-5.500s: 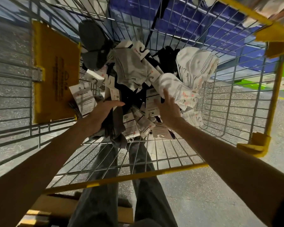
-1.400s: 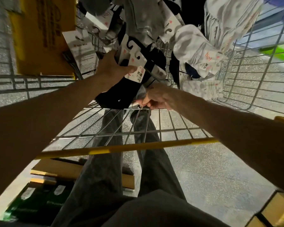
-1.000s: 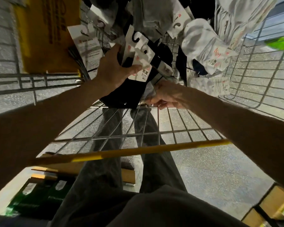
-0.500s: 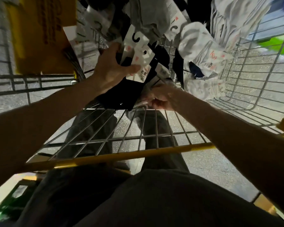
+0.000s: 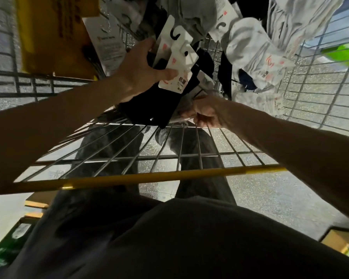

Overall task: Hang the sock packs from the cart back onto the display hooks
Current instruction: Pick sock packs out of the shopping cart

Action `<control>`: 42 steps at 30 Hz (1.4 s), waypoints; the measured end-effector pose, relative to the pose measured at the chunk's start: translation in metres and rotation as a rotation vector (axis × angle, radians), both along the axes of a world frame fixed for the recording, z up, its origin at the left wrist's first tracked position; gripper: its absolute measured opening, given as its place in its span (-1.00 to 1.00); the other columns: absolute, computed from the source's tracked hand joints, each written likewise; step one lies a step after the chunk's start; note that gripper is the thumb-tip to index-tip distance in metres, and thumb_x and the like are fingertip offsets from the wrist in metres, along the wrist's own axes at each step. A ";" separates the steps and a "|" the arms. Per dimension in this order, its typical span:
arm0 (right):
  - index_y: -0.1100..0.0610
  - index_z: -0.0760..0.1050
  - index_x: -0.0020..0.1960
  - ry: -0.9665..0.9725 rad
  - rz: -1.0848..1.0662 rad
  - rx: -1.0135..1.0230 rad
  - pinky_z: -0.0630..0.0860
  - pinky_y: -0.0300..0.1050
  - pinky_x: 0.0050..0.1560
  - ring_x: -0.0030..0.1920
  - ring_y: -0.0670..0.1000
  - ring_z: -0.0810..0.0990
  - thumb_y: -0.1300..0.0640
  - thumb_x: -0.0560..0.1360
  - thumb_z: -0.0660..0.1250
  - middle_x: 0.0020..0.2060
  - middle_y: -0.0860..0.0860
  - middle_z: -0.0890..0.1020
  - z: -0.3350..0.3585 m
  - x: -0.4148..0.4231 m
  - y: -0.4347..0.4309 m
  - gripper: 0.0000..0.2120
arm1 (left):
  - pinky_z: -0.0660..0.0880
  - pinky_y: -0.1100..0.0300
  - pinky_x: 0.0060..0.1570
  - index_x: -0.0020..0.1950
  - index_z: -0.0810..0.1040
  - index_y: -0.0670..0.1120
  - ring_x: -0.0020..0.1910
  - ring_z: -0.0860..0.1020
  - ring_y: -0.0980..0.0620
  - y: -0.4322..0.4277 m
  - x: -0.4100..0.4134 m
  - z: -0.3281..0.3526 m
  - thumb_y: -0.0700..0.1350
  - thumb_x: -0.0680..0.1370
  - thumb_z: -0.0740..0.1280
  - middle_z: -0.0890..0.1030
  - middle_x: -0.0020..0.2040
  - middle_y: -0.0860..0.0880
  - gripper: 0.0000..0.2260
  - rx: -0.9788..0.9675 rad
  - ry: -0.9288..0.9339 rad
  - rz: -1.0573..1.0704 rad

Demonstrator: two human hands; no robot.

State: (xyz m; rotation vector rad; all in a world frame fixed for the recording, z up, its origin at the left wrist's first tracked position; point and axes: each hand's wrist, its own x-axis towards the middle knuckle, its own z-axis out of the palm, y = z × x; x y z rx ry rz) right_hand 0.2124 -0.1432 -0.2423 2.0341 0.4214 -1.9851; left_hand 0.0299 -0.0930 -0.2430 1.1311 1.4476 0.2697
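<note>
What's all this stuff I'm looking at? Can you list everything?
cart: one, grey wire with a yellow rail, middle
yellow panel: one, yellow, cart wall, upper left
black sock packs: at least two, black with white hook cards, in the left hand
pale pack: one, greyish white, low in the cart
grey sock pack: one, grey, top centre
white sock packs: several, white, upper right
cardboard boxes: two, brown, lower left and lower right
green packages: count unclear, green, bottom left
floor: speckled grey, under the cart
left hand: one, pinches the black packs' cards
right hand: one, curled round the pale pack
legs: two, dark trousers, behind the cart's wire
</note>
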 end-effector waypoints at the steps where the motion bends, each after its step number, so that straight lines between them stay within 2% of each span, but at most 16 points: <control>1: 0.18 0.47 -0.25 -0.006 0.009 0.003 0.29 -0.38 -0.66 -0.65 -0.17 0.34 0.28 0.53 0.37 -0.43 0.01 0.44 0.000 0.001 0.001 -0.80 | 0.53 0.46 -0.06 0.32 0.51 -0.10 0.05 0.58 0.32 0.002 -0.001 0.001 -0.06 0.40 0.59 0.63 0.19 0.08 -0.46 0.003 -0.001 -0.001; 5: 0.21 0.48 -0.23 0.006 -0.001 -0.017 0.24 -0.39 -0.71 -0.72 -0.19 0.29 0.29 0.55 0.35 -0.63 -0.04 0.44 0.006 0.007 0.006 -0.83 | 0.58 0.38 -0.01 0.32 0.50 -0.10 0.11 0.61 0.24 0.007 0.003 0.005 -0.10 0.42 0.57 0.62 0.21 0.06 -0.49 -0.016 -0.028 0.001; 7: 0.22 0.49 -0.18 -0.001 -0.028 -0.010 0.27 -0.39 -0.69 -0.67 -0.18 0.33 0.30 0.54 0.36 -0.50 0.00 0.48 0.005 0.008 0.005 -0.87 | 0.60 0.28 0.06 0.31 0.49 -0.11 0.13 0.61 0.20 0.007 0.004 0.006 -0.11 0.42 0.57 0.62 0.22 0.03 -0.49 -0.017 -0.034 -0.007; 9: 0.22 0.51 -0.16 0.007 -0.071 -0.009 0.32 -0.39 -0.65 -0.54 -0.15 0.37 0.30 0.52 0.37 -0.35 0.04 0.50 0.002 0.009 0.005 -0.90 | 0.60 0.10 0.16 0.31 0.48 -0.13 0.18 0.61 0.11 0.008 0.005 0.005 -0.11 0.42 0.57 0.62 0.24 0.00 -0.49 -0.025 -0.036 -0.019; 11: 0.20 0.51 -0.19 0.011 -0.105 -0.007 0.37 -0.40 -0.60 -0.47 -0.14 0.39 0.31 0.52 0.37 -0.31 0.04 0.52 -0.001 0.009 0.003 -0.87 | 0.59 0.02 0.19 0.26 0.48 -0.12 0.20 0.60 0.07 0.007 0.005 0.005 -0.11 0.42 0.57 0.62 0.23 -0.01 -0.52 -0.035 -0.033 -0.015; 13: 0.20 0.51 -0.21 0.009 -0.137 -0.008 0.41 -0.38 -0.59 -0.51 -0.14 0.43 0.30 0.51 0.39 -0.33 0.04 0.54 -0.001 0.007 0.002 -0.86 | 0.57 -0.01 0.21 0.26 0.49 -0.10 0.21 0.60 0.07 0.006 0.006 0.004 -0.10 0.41 0.58 0.62 0.22 0.00 -0.52 -0.045 -0.022 -0.006; 18: 0.21 0.49 -0.20 -0.021 -0.193 0.026 0.40 -0.36 -0.62 -0.66 -0.17 0.47 0.36 0.47 0.41 -0.33 0.06 0.56 -0.001 0.007 0.006 -0.86 | 0.55 0.01 0.24 0.23 0.45 -0.06 0.21 0.59 0.07 0.006 0.010 0.001 -0.08 0.42 0.57 0.61 0.23 0.01 -0.54 -0.058 0.002 -0.007; 20: 0.20 0.49 -0.20 -0.030 -0.177 0.044 0.42 -0.37 -0.60 -0.62 -0.15 0.47 0.39 0.46 0.40 -0.34 0.06 0.56 0.000 0.009 0.007 -0.84 | 0.55 -0.01 0.24 0.22 0.45 -0.07 0.21 0.59 0.05 0.007 0.011 0.001 -0.06 0.42 0.57 0.61 0.24 0.00 -0.54 -0.074 0.011 -0.012; 23: 0.17 0.49 -0.15 -0.024 -0.167 0.052 0.42 -0.36 -0.59 -0.46 -0.09 0.49 0.43 0.43 0.40 -0.30 0.07 0.58 0.001 0.009 0.007 -0.80 | 0.53 -0.03 0.27 0.34 0.46 -0.11 0.24 0.58 0.03 0.006 0.008 0.002 -0.07 0.42 0.57 0.61 0.25 -0.01 -0.45 -0.103 -0.014 0.009; 24: 0.16 0.49 -0.15 -0.020 -0.168 0.045 0.42 -0.36 -0.59 -0.45 -0.09 0.50 0.44 0.43 0.40 -0.30 0.06 0.57 0.002 0.009 0.007 -0.79 | 0.52 -0.03 0.28 0.36 0.46 -0.11 0.25 0.58 0.02 0.005 0.006 0.002 -0.07 0.42 0.57 0.62 0.25 -0.01 -0.44 -0.110 -0.026 0.020; 27: 0.16 0.50 -0.15 -0.002 -0.243 0.033 0.39 -0.37 -0.62 -0.59 -0.15 0.49 0.45 0.43 0.39 -0.38 0.05 0.56 0.005 0.008 0.007 -0.79 | 0.51 -0.03 0.29 0.37 0.47 -0.12 0.25 0.59 0.01 0.002 0.005 0.003 -0.07 0.42 0.57 0.63 0.25 -0.03 -0.43 -0.119 -0.040 0.044; 31: 0.11 0.48 -0.11 -0.015 -0.250 0.083 0.41 -0.32 -0.54 -0.55 -0.12 0.47 0.40 0.42 0.44 -0.48 0.03 0.61 0.005 0.011 0.007 -0.76 | 0.53 -0.03 0.27 0.35 0.47 -0.13 0.23 0.60 0.01 0.004 0.006 0.004 -0.09 0.43 0.56 0.63 0.23 -0.04 -0.45 -0.125 -0.055 0.047; 34: 0.12 0.49 -0.07 -0.024 -0.225 0.134 0.45 -0.26 -0.49 -0.46 -0.07 0.49 0.40 0.39 0.47 -0.30 0.08 0.62 0.003 0.013 0.003 -0.73 | 0.54 -0.02 0.27 0.35 0.48 -0.15 0.21 0.61 0.03 0.005 0.005 0.003 -0.11 0.43 0.56 0.65 0.22 -0.04 -0.46 -0.128 -0.060 0.073; 38: 0.17 0.53 0.13 -0.003 -0.253 0.136 0.60 -0.11 -0.29 -0.19 0.11 0.67 0.33 0.39 0.49 -0.05 0.16 0.68 -0.001 0.013 0.002 -0.66 | 0.56 0.00 0.23 0.31 0.50 -0.13 0.17 0.63 0.06 0.007 0.004 0.000 -0.08 0.41 0.58 0.66 0.19 -0.01 -0.48 -0.123 -0.037 0.074; 40: 0.15 0.50 0.20 0.033 -0.247 0.133 0.61 -0.16 -0.37 -0.20 0.08 0.68 0.31 0.41 0.48 -0.03 0.15 0.68 -0.001 0.013 0.005 -0.61 | 0.57 0.02 0.21 0.26 0.52 -0.13 0.15 0.63 0.05 0.010 0.003 -0.003 -0.06 0.40 0.59 0.66 0.16 0.00 -0.50 -0.106 0.004 0.077; 42: 0.12 0.48 0.24 0.040 -0.225 0.151 0.51 -0.28 -0.50 -0.27 -0.02 0.66 0.32 0.44 0.46 -0.04 0.08 0.66 0.000 0.009 0.006 -0.59 | 0.58 0.13 0.12 0.20 0.53 -0.08 0.10 0.63 0.09 0.015 0.000 -0.006 -0.05 0.40 0.59 0.66 0.10 0.04 -0.56 -0.074 0.047 0.093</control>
